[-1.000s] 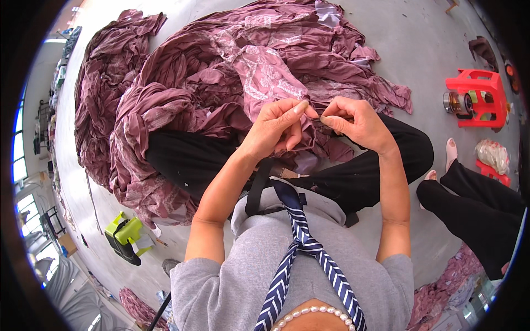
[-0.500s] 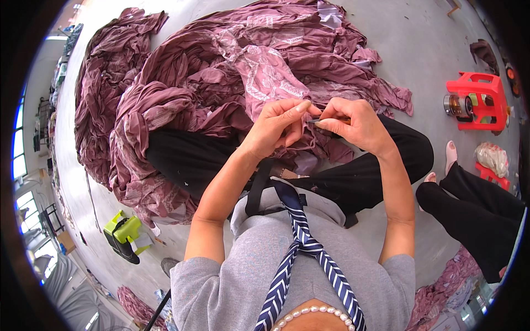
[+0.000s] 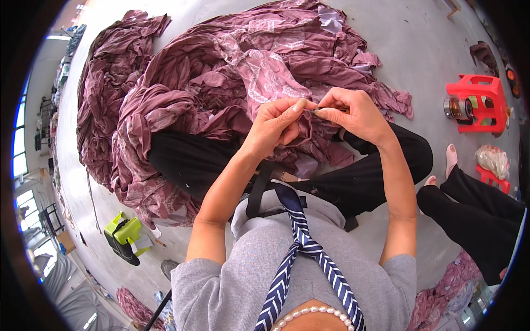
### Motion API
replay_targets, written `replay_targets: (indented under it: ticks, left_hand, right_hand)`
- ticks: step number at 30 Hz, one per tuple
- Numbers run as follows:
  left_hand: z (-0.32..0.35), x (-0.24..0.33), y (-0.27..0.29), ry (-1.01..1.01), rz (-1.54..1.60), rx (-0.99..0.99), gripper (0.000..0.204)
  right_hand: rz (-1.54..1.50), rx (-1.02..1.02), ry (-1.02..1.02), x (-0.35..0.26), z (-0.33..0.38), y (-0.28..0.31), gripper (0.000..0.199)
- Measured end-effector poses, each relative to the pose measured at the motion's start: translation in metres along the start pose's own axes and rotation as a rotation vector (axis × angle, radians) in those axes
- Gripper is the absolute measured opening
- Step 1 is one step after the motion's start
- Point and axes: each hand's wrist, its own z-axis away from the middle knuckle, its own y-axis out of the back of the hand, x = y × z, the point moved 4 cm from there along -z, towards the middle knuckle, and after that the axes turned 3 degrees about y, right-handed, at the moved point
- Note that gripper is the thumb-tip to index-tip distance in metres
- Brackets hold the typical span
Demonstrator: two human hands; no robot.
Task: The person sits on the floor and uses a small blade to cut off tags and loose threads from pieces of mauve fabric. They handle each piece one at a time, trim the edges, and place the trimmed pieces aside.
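Note:
In front of my lap, over the crossed legs, my two hands nearly touch at the fingertips. My left hand [image 3: 276, 120] is closed, thumb and forefinger pinched at the end of a paler piece of the mauve patterned cloth [image 3: 266, 74]. My right hand [image 3: 353, 115] is also closed in a pinch. A small dark bit shows between the fingertips, too small to name. Folds of the same cloth hang below the hands and lie across my left leg. Fingers hide the exact spot they work on.
A large heap of mauve cloth [image 3: 182, 71] spreads over the grey floor ahead and left. At the right are a red stool [image 3: 479, 85], a glass jar [image 3: 457, 107] and another person's legs [image 3: 469, 215]. A lime-green stool [image 3: 126, 231] stands at the left.
My right hand has risen slightly, its fingertips drawing nearer to the left ones. A thin metallic thing at the right fingertips shows less now. My left hand has hardly moved.

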Motion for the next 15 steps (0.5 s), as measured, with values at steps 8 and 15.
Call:
replay_targets:
  ticks: [8, 15]
  left_hand:
    - [0.0, 0.001, 0.005, 0.011, 0.039, 0.0, 0.029]
    - [0.0, 0.002, 0.004, 0.015, 0.061, 0.004, 0.028]
  right_hand:
    - [-0.06, 0.018, -0.027, 0.007, -0.008, 0.01, 0.021]
    - [-0.102, -0.052, 0.07, 0.001, -0.017, -0.003, 0.02]
